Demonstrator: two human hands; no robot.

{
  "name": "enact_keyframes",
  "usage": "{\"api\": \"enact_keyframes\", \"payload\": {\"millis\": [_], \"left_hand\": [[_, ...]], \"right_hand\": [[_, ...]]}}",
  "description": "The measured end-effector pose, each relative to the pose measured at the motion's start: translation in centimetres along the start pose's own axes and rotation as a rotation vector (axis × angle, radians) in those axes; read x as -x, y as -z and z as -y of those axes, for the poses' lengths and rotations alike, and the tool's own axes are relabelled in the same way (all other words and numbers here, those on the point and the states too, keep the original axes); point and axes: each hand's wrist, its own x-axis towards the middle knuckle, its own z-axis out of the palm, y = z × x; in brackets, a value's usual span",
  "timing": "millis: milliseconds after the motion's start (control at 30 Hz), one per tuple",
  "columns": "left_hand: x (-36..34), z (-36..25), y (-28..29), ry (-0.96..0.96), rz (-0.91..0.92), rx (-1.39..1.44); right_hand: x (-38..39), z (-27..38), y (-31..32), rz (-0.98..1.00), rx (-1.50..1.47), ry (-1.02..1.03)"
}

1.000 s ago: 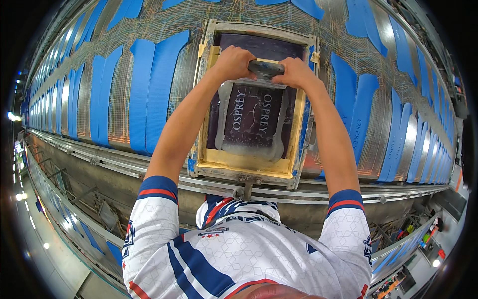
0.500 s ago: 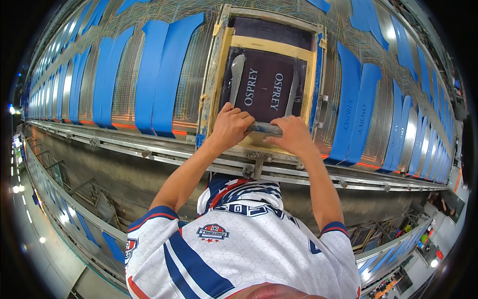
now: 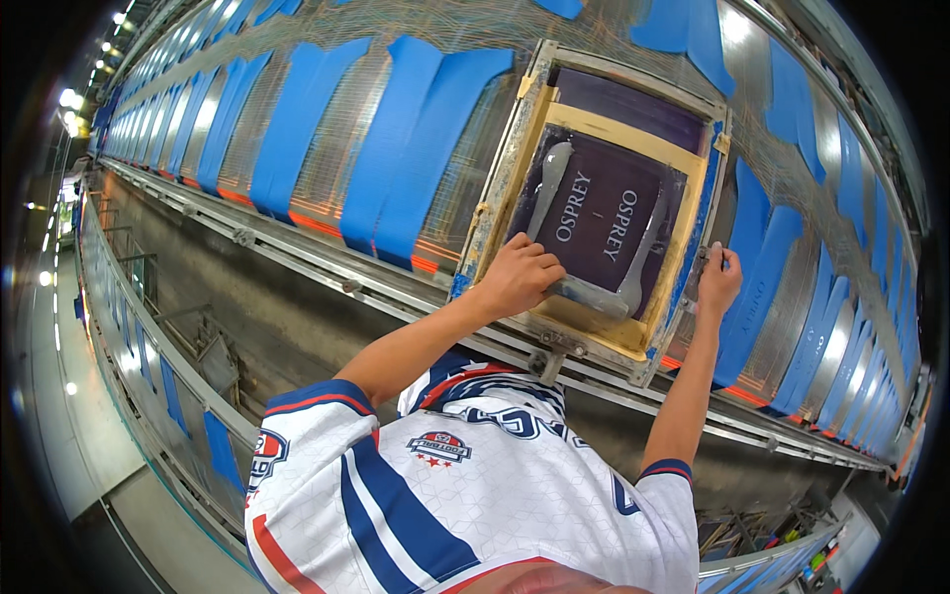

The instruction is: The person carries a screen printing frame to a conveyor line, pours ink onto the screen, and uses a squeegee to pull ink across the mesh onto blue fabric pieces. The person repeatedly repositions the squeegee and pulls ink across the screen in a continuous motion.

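Observation:
A screen-printing frame (image 3: 503, 188) lies on the long table in front of me, with dark mesh (image 3: 590, 233) that bears pale lettering. Pale, glossy ink (image 3: 550, 183) streaks both sides of the mesh and its near end. My left hand (image 3: 522, 277) is closed at the near left corner, over the left end of the squeegee, which is mostly hidden and hard to tell from the ink. At the frame's right side, my right hand (image 3: 719, 277) has its fingers closed round the small metal handle (image 3: 702, 255).
Blue strap-shaped pieces (image 3: 426, 148) lie in rows on both sides of the frame, and some on the right (image 3: 757, 287) carry lettering. A metal rail (image 3: 336, 282) runs along the table's near edge. Behind me stands another long table (image 3: 183, 371) with blue pieces.
My right hand has left the squeegee and moved right to the frame's handle. My left hand stays closed at the near left of the mesh. The whole view has turned.

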Motion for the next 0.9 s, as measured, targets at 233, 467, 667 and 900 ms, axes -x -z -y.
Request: {"api": "enact_keyframes", "payload": {"millis": [233, 467, 667, 900], "left_hand": [[6.3, 12.3, 7.6, 0.060, 0.058, -0.096], [15.1, 22.0, 14.6, 0.020, -0.002, -0.152], [19.6, 21.4, 13.5, -0.057, -0.041, -0.145], [13.6, 27.0, 12.5, -0.089, -0.142, -0.166]], "right_hand": [[7.7, 6.2, -13.8, -0.061, -0.170, 0.197], [14.7, 15.0, -24.8, 0.025, -0.308, 0.155], [14.8, 15.3, -26.0, 0.098, -0.151, 0.060], [14.4, 17.1, -23.9, 0.275, 0.205, -0.005]]}}
